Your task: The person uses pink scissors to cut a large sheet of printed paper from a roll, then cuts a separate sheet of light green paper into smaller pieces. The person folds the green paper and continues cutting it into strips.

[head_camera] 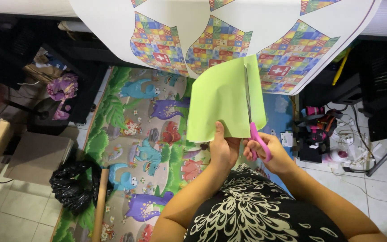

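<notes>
My left hand [224, 150] pinches the lower edge of a light green sheet of paper [220, 101], holding it up in front of me. My right hand [269, 152] grips pink-handled scissors [254, 130]; their grey blades run up through the sheet near its right side, along a cut line. A narrow green strip lies to the right of the blades. Both forearms reach up from my black-and-white patterned top.
A large white printed sheet [229, 31] with colourful patchwork shapes hangs over a roll above. Below lies a dinosaur play mat [144, 134]. A black plastic bag [70, 183], a cardboard tube [100, 201] and a box are at left; cables and gear [319, 134] at right.
</notes>
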